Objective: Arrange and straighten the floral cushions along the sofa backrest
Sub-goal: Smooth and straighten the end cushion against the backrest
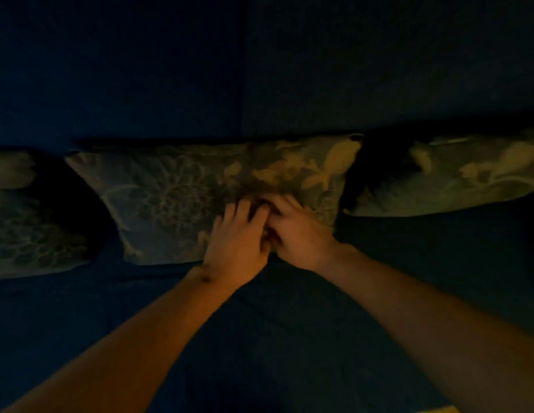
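Three floral cushions lean in a row against the dark blue sofa backrest (pixel 170 70). The middle cushion (pixel 176 192) stands slightly tilted, pale flowers on a grey-blue ground. My left hand (pixel 236 245) and my right hand (pixel 298 234) lie side by side, touching, pressed flat on its lower right part with fingers spread. Neither hand grips anything. The left cushion (pixel 24 216) is cut off by the frame's edge. To the right, the right cushion (pixel 456 177) leans with a dark gap between it and the middle one. The scene is dim and the hands are blurred.
The blue sofa seat (pixel 289 338) spreads below the cushions under both forearms. A vertical seam (pixel 243 70) divides the backrest above the middle cushion. A small yellow patch (pixel 438 409) shows at the bottom edge.
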